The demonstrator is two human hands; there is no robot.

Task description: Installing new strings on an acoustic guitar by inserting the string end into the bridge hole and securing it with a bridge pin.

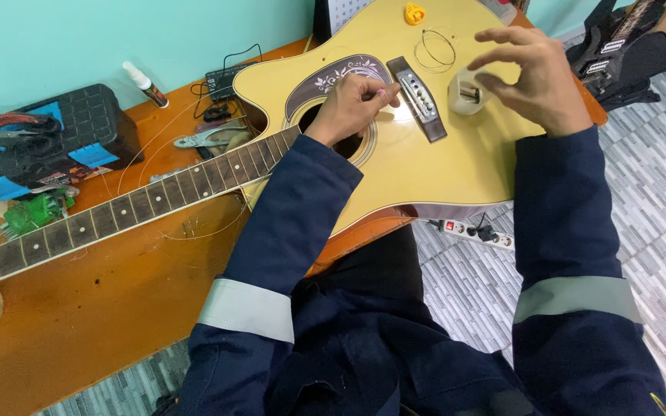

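My left hand (348, 104), frame centre, pinches what looks like a pink bridge pin beside the bridge (419, 98) of the acoustic guitar (395, 166). Right hand (533, 77), upper right, fingers spread half-open around a small white cup (465, 92), barely touching. Keep pin vertical & press straight.

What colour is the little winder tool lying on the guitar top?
Yellow winder, seen in the head view.

Table: orange-brown wooden top (117, 308).
Guitar: yellow acoustic guitar (395, 169) at 1 o'clock, neck toward 9.
Case: black tool case (79, 127) at 10 o'clock.
Pliers: pliers (206, 139) at 11 o'clock.
Bottle: small white bottle (146, 85) at 11 o'clock, near the wall.
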